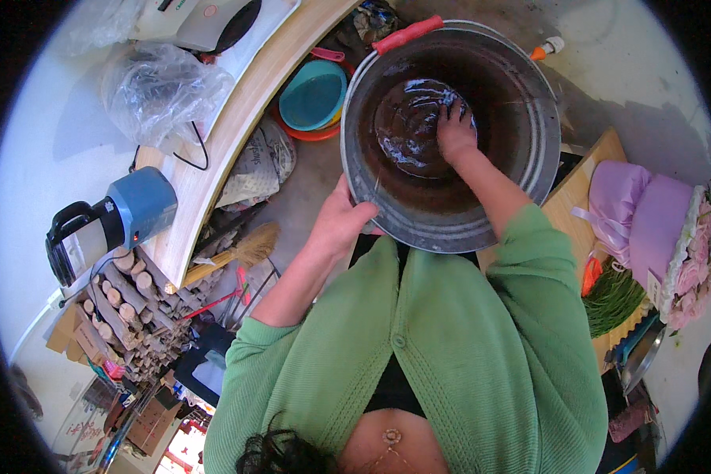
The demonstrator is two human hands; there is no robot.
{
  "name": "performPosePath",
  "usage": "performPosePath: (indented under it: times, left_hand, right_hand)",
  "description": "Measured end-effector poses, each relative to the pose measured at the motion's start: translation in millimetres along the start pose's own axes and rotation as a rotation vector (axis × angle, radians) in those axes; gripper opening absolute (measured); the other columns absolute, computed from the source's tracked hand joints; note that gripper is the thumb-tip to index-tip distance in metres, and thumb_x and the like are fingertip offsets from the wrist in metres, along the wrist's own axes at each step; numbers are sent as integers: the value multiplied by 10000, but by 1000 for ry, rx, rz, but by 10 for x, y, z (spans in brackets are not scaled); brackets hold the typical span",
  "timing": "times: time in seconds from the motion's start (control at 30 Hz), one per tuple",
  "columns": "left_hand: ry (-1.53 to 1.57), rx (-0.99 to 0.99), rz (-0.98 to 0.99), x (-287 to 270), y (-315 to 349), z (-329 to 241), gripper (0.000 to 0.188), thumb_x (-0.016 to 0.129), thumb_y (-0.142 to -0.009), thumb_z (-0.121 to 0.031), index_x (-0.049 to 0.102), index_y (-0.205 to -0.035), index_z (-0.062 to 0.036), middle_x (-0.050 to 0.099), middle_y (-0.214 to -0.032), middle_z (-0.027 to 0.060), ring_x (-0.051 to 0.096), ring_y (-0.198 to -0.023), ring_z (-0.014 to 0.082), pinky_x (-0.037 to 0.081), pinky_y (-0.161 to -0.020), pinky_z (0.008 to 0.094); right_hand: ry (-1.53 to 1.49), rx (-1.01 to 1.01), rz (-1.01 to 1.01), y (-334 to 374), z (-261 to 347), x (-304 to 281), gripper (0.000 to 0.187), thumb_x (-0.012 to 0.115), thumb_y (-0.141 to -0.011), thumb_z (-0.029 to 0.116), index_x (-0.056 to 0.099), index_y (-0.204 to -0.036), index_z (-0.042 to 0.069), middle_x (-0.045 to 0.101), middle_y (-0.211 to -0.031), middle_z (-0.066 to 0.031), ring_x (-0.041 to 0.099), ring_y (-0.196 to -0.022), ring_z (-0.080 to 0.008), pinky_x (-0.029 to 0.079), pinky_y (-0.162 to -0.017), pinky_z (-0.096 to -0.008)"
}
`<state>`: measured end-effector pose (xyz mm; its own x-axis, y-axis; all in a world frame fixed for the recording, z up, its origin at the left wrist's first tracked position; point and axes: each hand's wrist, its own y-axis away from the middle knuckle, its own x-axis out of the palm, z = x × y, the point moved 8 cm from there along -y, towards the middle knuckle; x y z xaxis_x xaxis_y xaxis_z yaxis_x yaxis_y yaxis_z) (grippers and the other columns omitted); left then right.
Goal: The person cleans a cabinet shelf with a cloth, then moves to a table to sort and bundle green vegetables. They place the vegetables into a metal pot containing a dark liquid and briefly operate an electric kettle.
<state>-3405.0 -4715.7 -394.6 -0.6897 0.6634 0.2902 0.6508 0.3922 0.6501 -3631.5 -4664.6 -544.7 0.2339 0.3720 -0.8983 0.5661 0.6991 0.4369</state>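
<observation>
A large grey metal bucket [547, 162] with a red-gripped bail handle [408, 35] is tilted toward me, close to my lap. Inside, a shallow pool of rippling water [409, 130] lies over the brownish bottom. My left hand [338, 219] holds the bucket's near left side, its thumb against the wall and its other fingers partly hidden. My right hand [456, 133] reaches down into the bucket, fingertips in the water, fingers somewhat apart. Nothing shows in that hand.
Left of the bucket are stacked basins [314, 93] and a wooden-edged table [170, 233] bearing a blue appliance [142, 207] and plastic bag [162, 91]. A straw broom [254, 245] lies near stacked logs [126, 296]. At right are a wrapped bouquet [648, 209] and green stalks [615, 299].
</observation>
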Motion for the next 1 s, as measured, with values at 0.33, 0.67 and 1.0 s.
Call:
performPosePath:
  times: [0.33,0.67,1.0]
  left_hand:
    - [-44,75,-15,21,-71,-41,656,573,-752,-10,371,-1375,-29,608,-1061,86,639,-841,168,565,-626,294]
    - [-71,131,-81,-19,-131,-216,724,565,-760,-42,322,-1443,-36,588,-1182,95,646,-862,163,579,-635,288]
    - [-33,143,-108,-92,-121,-247,549,572,-751,-24,435,-1283,-12,643,-1030,101,662,-785,186,565,-556,305]
  right_hand:
    - [-1056,-506,280,852,952,-318,458,489,-947,104,458,-1386,-24,504,-1388,-235,476,-1302,-361,354,-1111,-387]
    - [-152,-794,-64,1477,36,-458,392,524,-939,347,614,-1280,174,575,-1340,-73,368,-1381,-344,228,-1132,-606]
    - [-434,-633,-34,1165,-748,-1001,318,692,-728,-33,681,-1024,82,636,-1027,-93,548,-1056,-309,461,-934,-390]
